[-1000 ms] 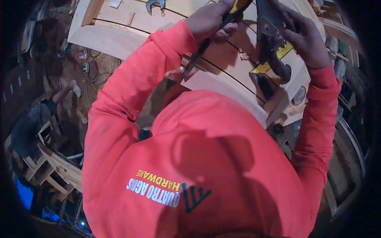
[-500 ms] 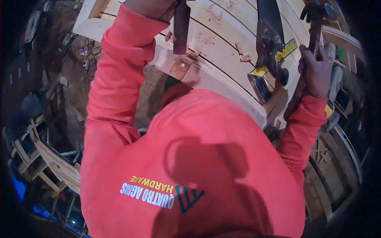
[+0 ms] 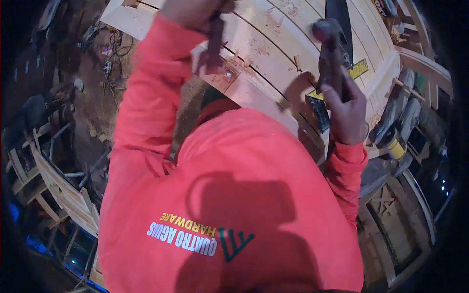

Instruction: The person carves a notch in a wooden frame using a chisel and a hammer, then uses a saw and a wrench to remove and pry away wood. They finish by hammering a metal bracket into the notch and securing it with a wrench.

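My left hand, at the top edge, is closed around a dark, flat, chisel-like tool, smeared by motion. The tool's lower end is over the edge of a pale wooden panel made of boards, by a notch with wood chips. My right hand grips a hammer, its head raised over the panel. Under and behind the hammer lies a handsaw, its handle mostly hidden. A yellow and black tool lies beneath the saw.
Wood shavings are scattered across the boards. At the right stands a yellow-labelled container among dark objects. Wooden frames lean at the lower left, and cables lie on the ground.
My right hand has swung the hammer leftward from the panel's right side to over the saw. The tool in my left hand has shifted slightly left and blurred.
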Motion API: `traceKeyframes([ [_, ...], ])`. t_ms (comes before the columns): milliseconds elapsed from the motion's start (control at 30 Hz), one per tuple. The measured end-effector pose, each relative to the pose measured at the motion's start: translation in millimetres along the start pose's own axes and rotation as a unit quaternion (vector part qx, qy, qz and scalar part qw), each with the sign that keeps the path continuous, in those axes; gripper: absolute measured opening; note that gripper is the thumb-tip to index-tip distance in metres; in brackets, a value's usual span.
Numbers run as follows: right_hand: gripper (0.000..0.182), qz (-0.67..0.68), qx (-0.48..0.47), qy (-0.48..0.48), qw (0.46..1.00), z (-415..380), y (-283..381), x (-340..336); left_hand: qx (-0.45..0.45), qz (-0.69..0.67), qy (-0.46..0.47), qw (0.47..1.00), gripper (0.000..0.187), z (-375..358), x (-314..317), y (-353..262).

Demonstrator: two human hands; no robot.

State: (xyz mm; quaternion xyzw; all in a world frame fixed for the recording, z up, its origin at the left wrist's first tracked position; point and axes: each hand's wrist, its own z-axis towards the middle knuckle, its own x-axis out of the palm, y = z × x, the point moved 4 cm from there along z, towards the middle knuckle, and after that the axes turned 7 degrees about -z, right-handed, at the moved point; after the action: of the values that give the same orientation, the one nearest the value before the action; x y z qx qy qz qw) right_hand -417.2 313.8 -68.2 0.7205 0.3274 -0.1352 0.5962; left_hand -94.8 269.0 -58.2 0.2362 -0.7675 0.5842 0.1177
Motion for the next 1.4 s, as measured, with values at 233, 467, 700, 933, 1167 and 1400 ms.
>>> traceKeyframes([
  [233, 0.059, -0.111, -0.059, 0.247, 0.961, 10, 23, 48, 0.011, 0.336, -0.189, 0.923, 0.049, -73, -125, -17],
  [467, 0.063, -0.143, -0.161, 0.302, 0.929, 37, 30, 49, 0.068, 0.381, -0.196, 0.901, 0.061, -107, -177, 44],
  [700, 0.064, -0.06, -0.059, 0.189, 0.978, 33, 15, 49, 0.077, 0.367, -0.198, 0.906, 0.068, -104, -182, 50],
  [933, 0.062, 0.01, 0.048, 0.174, 0.984, 2, 13, 44, 0.139, 0.625, -0.14, 0.756, 0.067, -99, -140, 14],
  [1167, 0.066, 0.042, 0.052, 0.06, 0.996, -55, -18, 30, 0.102, 0.562, 0.118, 0.813, 0.049, -54, -67, -27],
  [1400, 0.058, -0.009, 0.078, -0.046, 0.996, -112, -22, 66, 0.179, 0.649, 0.309, 0.672, 0.054, 20, -17, 32],
])
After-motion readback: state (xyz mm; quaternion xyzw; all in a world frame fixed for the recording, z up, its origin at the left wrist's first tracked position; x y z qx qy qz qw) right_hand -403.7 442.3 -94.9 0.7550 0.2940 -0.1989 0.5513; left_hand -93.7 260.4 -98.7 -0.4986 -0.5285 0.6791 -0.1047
